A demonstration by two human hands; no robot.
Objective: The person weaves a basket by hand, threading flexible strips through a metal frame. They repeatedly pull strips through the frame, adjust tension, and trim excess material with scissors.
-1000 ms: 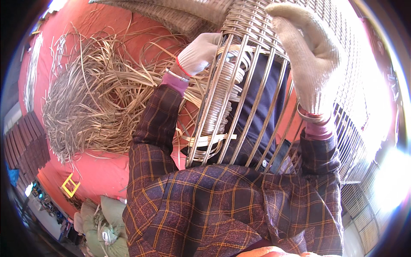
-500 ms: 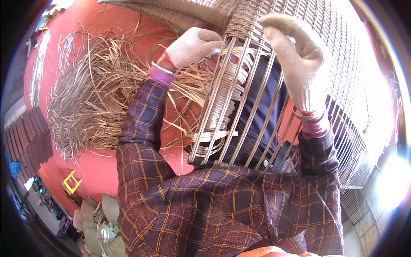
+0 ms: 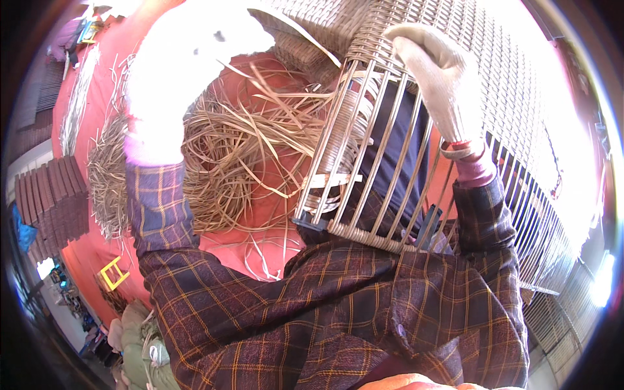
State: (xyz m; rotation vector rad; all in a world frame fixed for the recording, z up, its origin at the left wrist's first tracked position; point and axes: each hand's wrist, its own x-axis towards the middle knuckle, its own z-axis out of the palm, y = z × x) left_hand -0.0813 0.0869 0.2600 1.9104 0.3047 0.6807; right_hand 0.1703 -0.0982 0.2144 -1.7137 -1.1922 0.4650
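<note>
My left hand (image 3: 195,58), in a pale glove, is raised at the upper left and washed out by glare. A flat light wicker strip (image 3: 300,29) runs from its fingers to the edge of the weave; the finger details are lost in the brightness. My right hand (image 3: 442,84), in an off-white knit glove, rests on the woven wicker frame (image 3: 374,39), thumb and fingers curled together at the weave's edge. Below the weave, bare parallel rods (image 3: 383,162) lead down to a wrapped bar near my lap. Inside them shows a coil of pale cane (image 3: 344,130).
A large tangled heap of loose wicker strips (image 3: 221,149) lies on the red cloth (image 3: 227,244) at the left. Brown ribbed pieces (image 3: 52,201) are stacked at the far left, with a yellow frame-like object (image 3: 114,273) below. Another woven piece (image 3: 318,19) stands at the top.
My left hand has swung away from the weave, up and to the left, drawing the strip out. My right hand has stayed at the frame's edge, shifting only slightly.
</note>
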